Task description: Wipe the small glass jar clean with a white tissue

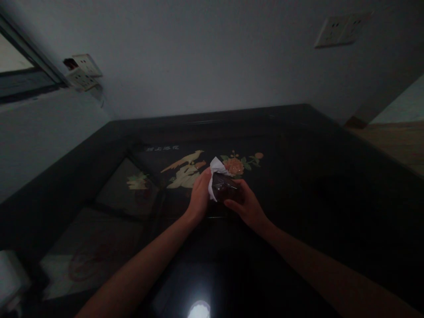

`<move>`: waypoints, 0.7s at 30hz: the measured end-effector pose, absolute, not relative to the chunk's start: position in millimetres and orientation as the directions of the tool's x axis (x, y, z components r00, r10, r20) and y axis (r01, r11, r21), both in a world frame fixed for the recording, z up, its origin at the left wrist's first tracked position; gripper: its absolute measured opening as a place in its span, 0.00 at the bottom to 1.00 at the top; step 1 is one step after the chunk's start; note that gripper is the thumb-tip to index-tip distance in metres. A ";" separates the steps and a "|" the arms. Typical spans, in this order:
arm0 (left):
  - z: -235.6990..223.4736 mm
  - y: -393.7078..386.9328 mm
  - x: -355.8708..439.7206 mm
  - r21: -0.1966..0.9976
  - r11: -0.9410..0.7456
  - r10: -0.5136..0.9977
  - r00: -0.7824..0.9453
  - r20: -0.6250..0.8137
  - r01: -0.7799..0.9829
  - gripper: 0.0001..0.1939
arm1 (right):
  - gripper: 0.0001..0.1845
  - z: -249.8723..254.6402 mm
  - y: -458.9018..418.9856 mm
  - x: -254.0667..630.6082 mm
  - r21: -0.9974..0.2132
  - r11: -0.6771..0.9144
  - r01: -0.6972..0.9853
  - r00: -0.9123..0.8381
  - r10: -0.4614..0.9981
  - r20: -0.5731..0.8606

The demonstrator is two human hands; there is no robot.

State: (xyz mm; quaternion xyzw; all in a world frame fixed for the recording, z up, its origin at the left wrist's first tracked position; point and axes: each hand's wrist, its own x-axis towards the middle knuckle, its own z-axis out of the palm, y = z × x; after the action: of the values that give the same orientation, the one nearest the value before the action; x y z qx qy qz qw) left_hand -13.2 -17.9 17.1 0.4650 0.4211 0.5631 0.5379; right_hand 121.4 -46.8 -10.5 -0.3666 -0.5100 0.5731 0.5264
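Note:
My right hand (249,206) grips a dark, shiny rounded piece (225,187) that looks like a glass, tilted on its side. Its exact kind is hard to make out in the dim light. Around its left end lies a crumpled white tissue (217,165), which my left hand (200,194) presses against it. The left fingers are partly hidden behind the tissue. Both hands are over the middle of a glossy black table (285,247).
Inlaid on the tabletop are a bird picture (185,161) and a flower (234,167). Wall sockets (86,65) are at the left, with another socket pair (342,28) at the upper right. A white object (11,276) stands at the lower left edge.

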 end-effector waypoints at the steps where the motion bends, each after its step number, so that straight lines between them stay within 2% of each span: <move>1: 18.5 -21.1 -14.3 0.984 -0.115 0.993 0.013 0.118 -0.136 0.19 | 0.29 -10.6 -47.0 121.3 -0.971 0.071 -0.228 -0.175 0.978 0.112; 4: 26.1 -29.9 -16.5 0.943 -0.328 0.944 0.053 0.325 0.064 0.22 | 0.29 -10.7 -46.8 121.8 -0.970 0.074 -0.234 -0.187 0.975 0.120; 7: 32.4 -34.3 -18.2 0.818 -0.544 0.839 0.155 0.522 0.188 0.21 | 0.27 -10.5 -45.8 122.5 -0.965 0.070 -0.253 -0.220 0.967 0.127; 9: 33.7 -35.0 -19.1 0.751 -0.623 0.781 0.221 0.584 0.216 0.21 | 0.27 -10.1 -45.3 122.8 -0.961 0.061 -0.270 -0.238 0.963 0.128; 11: 33.2 -35.0 -19.5 0.739 -0.643 0.765 0.233 0.601 0.202 0.21 | 0.27 -9.0 -45.3 123.0 -0.960 0.054 -0.275 -0.245 0.962 0.124; 14: 29.4 -32.8 -18.8 0.845 -0.517 0.855 0.129 0.502 0.135 0.21 | 0.26 -7.0 -46.0 123.3 -0.968 0.046 -0.245 -0.236 0.966 0.105; 17: 23.4 -25.6 -16.6 0.975 -0.220 0.975 0.039 0.221 -0.028 0.21 | 0.25 -6.7 -46.2 123.8 -0.968 0.029 -0.251 -0.231 0.969 0.089; 21: 20.4 -14.2 -10.6 0.946 0.094 0.995 0.056 -0.080 -0.311 0.14 | 0.25 -9.5 -45.1 124.7 -0.962 0.000 -0.274 -0.237 0.969 0.067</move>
State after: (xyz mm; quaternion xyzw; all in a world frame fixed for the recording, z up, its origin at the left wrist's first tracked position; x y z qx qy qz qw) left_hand -10.6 -14.2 20.4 0.4024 0.4250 0.5396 0.6052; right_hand 124.7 -45.1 -9.5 -0.3527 -0.4925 0.6130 0.5072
